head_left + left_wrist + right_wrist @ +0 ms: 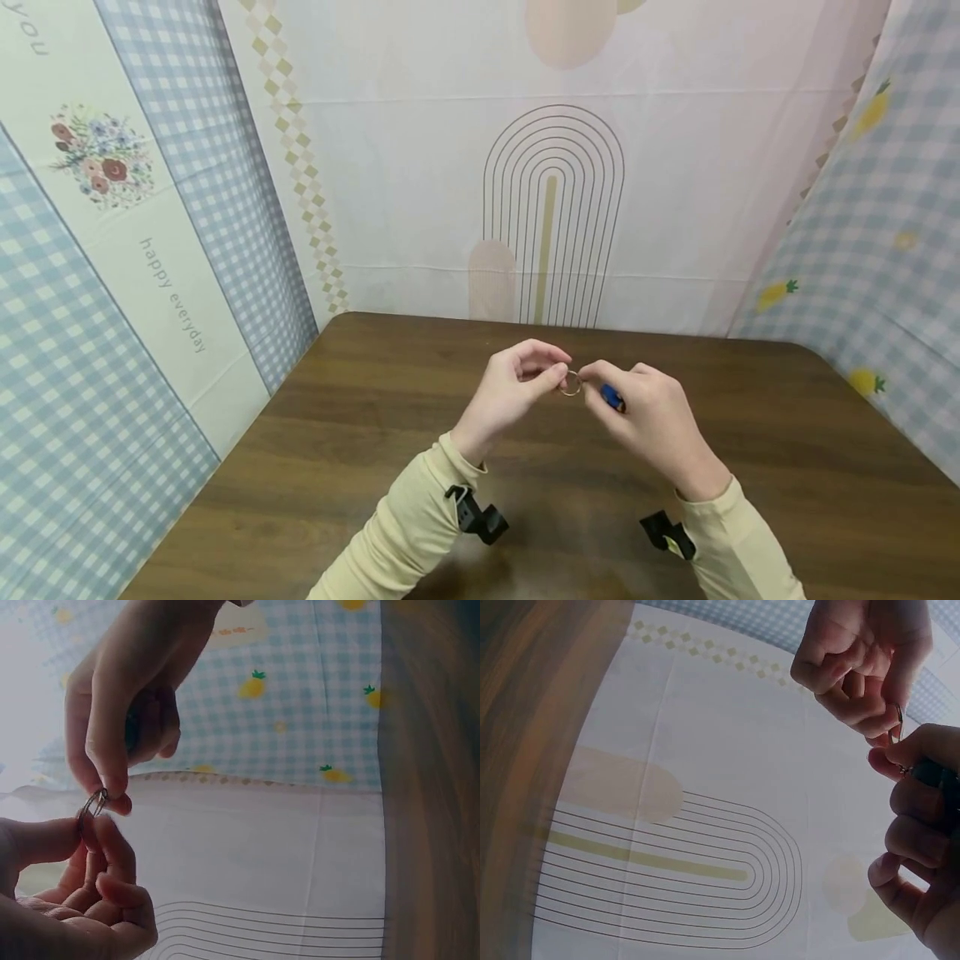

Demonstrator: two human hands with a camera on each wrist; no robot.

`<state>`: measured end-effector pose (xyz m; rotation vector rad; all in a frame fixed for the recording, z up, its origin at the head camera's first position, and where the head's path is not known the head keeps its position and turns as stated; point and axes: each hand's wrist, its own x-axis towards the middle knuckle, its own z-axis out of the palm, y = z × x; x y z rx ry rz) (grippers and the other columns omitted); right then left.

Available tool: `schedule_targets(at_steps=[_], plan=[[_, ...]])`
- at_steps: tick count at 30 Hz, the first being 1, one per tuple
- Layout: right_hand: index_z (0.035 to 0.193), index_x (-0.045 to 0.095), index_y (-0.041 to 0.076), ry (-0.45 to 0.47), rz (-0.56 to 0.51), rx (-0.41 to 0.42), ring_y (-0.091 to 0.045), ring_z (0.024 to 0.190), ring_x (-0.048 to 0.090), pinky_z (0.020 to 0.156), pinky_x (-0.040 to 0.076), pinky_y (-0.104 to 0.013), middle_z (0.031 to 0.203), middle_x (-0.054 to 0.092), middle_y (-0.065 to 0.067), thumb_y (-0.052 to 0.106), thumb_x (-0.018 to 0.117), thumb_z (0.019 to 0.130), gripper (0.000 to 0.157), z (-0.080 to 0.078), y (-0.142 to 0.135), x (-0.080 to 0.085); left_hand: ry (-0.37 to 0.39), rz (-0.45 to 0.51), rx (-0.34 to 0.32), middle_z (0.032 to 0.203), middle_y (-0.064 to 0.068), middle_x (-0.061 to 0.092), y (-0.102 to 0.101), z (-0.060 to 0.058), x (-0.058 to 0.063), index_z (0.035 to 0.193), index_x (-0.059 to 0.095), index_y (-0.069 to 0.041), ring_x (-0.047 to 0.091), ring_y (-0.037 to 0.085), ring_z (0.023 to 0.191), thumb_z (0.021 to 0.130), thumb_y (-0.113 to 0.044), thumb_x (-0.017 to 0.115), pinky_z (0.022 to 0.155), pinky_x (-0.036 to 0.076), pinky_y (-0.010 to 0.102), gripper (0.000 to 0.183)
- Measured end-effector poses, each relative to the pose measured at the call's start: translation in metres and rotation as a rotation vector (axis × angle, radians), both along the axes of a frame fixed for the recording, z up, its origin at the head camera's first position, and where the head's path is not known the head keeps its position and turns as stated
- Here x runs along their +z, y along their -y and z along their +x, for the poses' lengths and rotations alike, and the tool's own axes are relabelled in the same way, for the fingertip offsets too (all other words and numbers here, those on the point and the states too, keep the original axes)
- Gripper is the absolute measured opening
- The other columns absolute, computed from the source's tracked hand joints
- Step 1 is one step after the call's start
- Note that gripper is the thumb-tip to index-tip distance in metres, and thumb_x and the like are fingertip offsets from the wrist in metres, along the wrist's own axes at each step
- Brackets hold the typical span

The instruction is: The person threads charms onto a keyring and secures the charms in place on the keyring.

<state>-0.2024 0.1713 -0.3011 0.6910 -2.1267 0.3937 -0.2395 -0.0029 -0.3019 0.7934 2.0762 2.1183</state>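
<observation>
Over the table, my left hand pinches a thin metal key ring between thumb and fingertips. My right hand comes at it from the other side, its thumb and index finger pinching at the ring's edge. A small blue object is held inside the curled right fingers, mostly covered by them; I cannot tell its kind. In the right wrist view the blue object looks dark, with small metal links by the right thumb. The left wrist view shows the key ring between both hands' fingertips.
A dark brown wooden table lies under both hands. Behind it hangs a pale patterned cloth, with checked cloths at the left and right. Black camera mounts sit at both wrists, over beige sleeves.
</observation>
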Motion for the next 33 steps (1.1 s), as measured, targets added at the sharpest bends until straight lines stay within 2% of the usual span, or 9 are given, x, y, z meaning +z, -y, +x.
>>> schedule_targets(at_steps=[2, 6, 9, 12, 18, 24, 27, 31, 33], plan=[[0.086, 0.064, 0.021, 0.013, 0.01, -0.014, -0.002, 0.05, 0.032, 0.047, 0.029, -0.017, 0.051, 0.038, 0.016, 0.009, 0.063, 0.072, 0.018, 0.0002, 0.0004, 0.0001, 0.033, 0.015, -0.019, 0.084, 0.01, 0.063, 0.0001, 0.0003, 0.0005, 0.103, 0.058, -0.003, 0.06, 0.01, 0.074, 0.082, -0.008, 0.063, 0.07, 0.049, 0.022, 0.023], [0.094, 0.063, 0.022, 0.031, 0.022, -0.041, 0.0, 0.049, 0.03, 0.047, 0.028, -0.016, 0.051, 0.036, 0.017, 0.009, 0.065, 0.072, 0.025, 0.0009, 0.0003, 0.0011, 0.091, 0.064, -0.025, 0.089, 0.01, 0.063, 0.0006, 0.0005, 0.0008, 0.105, 0.058, -0.004, 0.063, 0.01, 0.077, 0.078, -0.002, 0.065, 0.073, 0.051, 0.025, 0.028], [0.093, 0.063, 0.021, 0.031, 0.021, -0.048, 0.0, 0.049, 0.03, 0.047, 0.028, -0.016, 0.052, 0.036, 0.017, 0.009, 0.065, 0.073, 0.024, 0.0006, -0.0001, 0.0012, 0.096, 0.079, 0.004, 0.094, 0.014, 0.065, 0.0007, -0.0009, -0.0001, 0.104, 0.06, -0.005, 0.065, 0.011, 0.078, 0.078, -0.004, 0.066, 0.073, 0.051, 0.027, 0.026], [0.088, 0.063, 0.021, 0.023, 0.02, -0.048, -0.001, 0.049, 0.032, 0.046, 0.029, -0.016, 0.052, 0.038, 0.017, 0.009, 0.064, 0.073, 0.02, -0.0002, -0.0003, 0.0003, 0.092, 0.066, 0.027, 0.093, 0.013, 0.068, 0.0003, -0.0026, -0.0007, 0.101, 0.062, -0.005, 0.066, 0.013, 0.077, 0.079, -0.008, 0.066, 0.074, 0.051, 0.027, 0.023], [0.084, 0.063, 0.021, 0.029, 0.015, -0.025, -0.001, 0.049, 0.032, 0.047, 0.028, -0.016, 0.052, 0.04, 0.018, 0.007, 0.063, 0.072, 0.019, -0.0009, -0.0003, -0.0019, 0.084, 0.026, 0.001, 0.09, 0.015, 0.067, -0.0007, -0.0042, -0.001, 0.099, 0.062, 0.0, 0.063, 0.009, 0.074, 0.083, -0.008, 0.061, 0.073, 0.05, 0.024, 0.018], [0.092, 0.063, 0.021, 0.052, 0.011, -0.041, 0.0, 0.048, 0.029, 0.046, 0.027, -0.016, 0.05, 0.035, 0.017, 0.007, 0.062, 0.073, 0.023, -0.0019, -0.001, -0.002, 0.121, 0.061, -0.042, 0.082, 0.002, 0.064, -0.0013, -0.0033, -0.0012, 0.104, 0.063, 0.001, 0.062, 0.007, 0.075, 0.077, -0.002, 0.066, 0.076, 0.05, 0.023, 0.027], [0.095, 0.062, 0.021, 0.061, 0.018, -0.047, 0.0, 0.047, 0.028, 0.046, 0.027, -0.016, 0.049, 0.029, 0.016, 0.008, 0.063, 0.073, 0.026, -0.002, -0.0011, -0.0023, 0.121, 0.065, -0.017, 0.082, 0.003, 0.063, -0.002, -0.0033, -0.0014, 0.104, 0.064, -0.001, 0.062, 0.007, 0.075, 0.075, 0.0, 0.067, 0.076, 0.05, 0.024, 0.029], [0.091, 0.063, 0.021, 0.047, 0.021, -0.041, -0.001, 0.048, 0.028, 0.046, 0.026, -0.016, 0.05, 0.033, 0.017, 0.009, 0.063, 0.073, 0.022, -0.0029, -0.0006, -0.0031, 0.101, 0.053, 0.046, 0.092, 0.013, 0.067, -0.0025, -0.0046, -0.0024, 0.104, 0.065, -0.003, 0.065, 0.008, 0.078, 0.077, -0.005, 0.067, 0.074, 0.051, 0.023, 0.027], [0.088, 0.064, 0.021, 0.033, 0.015, -0.036, -0.001, 0.047, 0.03, 0.045, 0.027, -0.016, 0.05, 0.037, 0.017, 0.01, 0.062, 0.073, 0.019, -0.0036, -0.0002, -0.0034, 0.096, 0.051, 0.056, 0.096, 0.017, 0.066, -0.0023, -0.0053, -0.003, 0.103, 0.065, -0.003, 0.065, 0.009, 0.079, 0.078, -0.007, 0.067, 0.073, 0.05, 0.022, 0.025]])
